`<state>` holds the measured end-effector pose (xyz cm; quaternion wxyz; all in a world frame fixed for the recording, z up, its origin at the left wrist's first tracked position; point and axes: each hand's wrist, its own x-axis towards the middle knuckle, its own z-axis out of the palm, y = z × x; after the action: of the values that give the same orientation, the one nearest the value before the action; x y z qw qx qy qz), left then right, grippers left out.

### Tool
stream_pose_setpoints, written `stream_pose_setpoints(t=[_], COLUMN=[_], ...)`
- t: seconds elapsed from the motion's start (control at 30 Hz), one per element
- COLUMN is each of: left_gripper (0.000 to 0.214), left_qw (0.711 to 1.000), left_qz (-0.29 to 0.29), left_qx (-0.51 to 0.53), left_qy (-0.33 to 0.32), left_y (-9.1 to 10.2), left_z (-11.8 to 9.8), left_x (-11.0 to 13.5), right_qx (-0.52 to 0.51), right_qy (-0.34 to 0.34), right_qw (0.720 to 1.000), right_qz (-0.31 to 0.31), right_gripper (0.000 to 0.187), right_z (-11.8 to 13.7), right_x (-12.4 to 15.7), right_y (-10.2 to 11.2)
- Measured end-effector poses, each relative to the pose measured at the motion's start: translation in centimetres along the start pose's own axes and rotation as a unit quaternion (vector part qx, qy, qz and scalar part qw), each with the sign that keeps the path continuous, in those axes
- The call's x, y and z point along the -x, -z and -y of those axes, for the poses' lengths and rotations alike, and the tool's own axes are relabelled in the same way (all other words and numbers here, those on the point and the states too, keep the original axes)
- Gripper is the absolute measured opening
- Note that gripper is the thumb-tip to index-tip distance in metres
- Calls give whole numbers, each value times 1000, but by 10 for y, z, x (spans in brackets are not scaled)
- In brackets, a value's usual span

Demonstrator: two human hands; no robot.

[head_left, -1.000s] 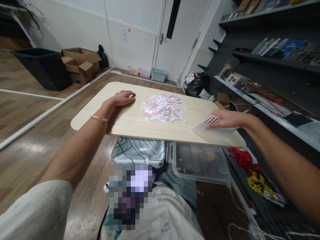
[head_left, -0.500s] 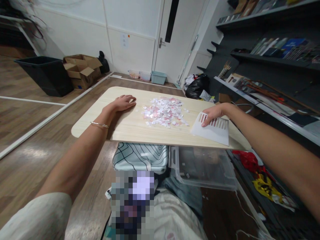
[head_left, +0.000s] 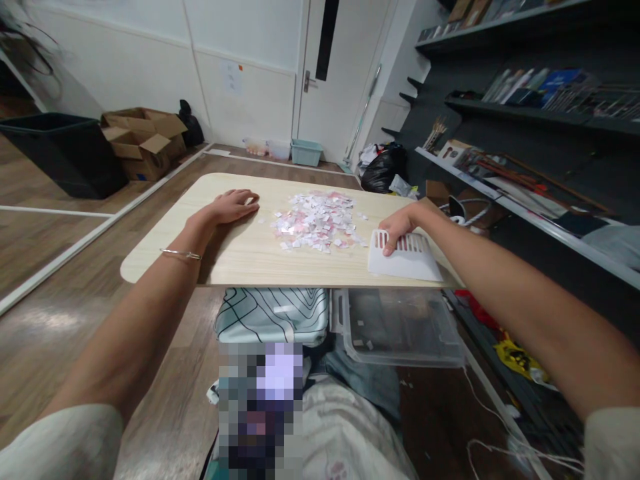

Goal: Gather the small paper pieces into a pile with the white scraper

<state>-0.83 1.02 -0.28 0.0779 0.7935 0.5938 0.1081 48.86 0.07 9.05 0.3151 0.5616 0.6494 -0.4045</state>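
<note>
My right hand (head_left: 400, 223) grips white slotted scraper (head_left: 405, 263) beside paper scraps (head_left: 320, 220); left hand (head_left: 231, 205), loosely open, on wooden tabletop (head_left: 270, 267).

Hands (head_left: 231, 206) (head_left: 400, 225) apart, arms (head_left: 135, 333) (head_left: 505, 293) outstretched
</note>
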Motion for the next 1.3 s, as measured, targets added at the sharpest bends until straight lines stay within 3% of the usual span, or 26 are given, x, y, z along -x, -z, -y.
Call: stream_pose_setpoints(t=[0.53,0.7,0.97,1.1,1.3], left_gripper=[74,77,84,75,78], left_qw=[999,999,999,998,999], left_qz=[-31,-29,-31,-35,-33], left_qx=[23,39,42,42,28], left_qy=[9,4,-1,-1,-4], left_y=[-9,-11,-15,-14,-17], left_z=[9,14,16,14,16], left_x=[-6,-9,-10,-9,-10], right_qx=[-35,-17,56,60,36], right_qy=[53,50,38,63,124], right_qw=[995,995,993,991,982], right_qz=[-73,-86,-92,-101,-137], right_gripper=[102,106,95,96,98], right_z=[-15,-8,7,5,-9], right_x=[3,6,13,14,22], right_y=[-31,-34,-41,-47,-53])
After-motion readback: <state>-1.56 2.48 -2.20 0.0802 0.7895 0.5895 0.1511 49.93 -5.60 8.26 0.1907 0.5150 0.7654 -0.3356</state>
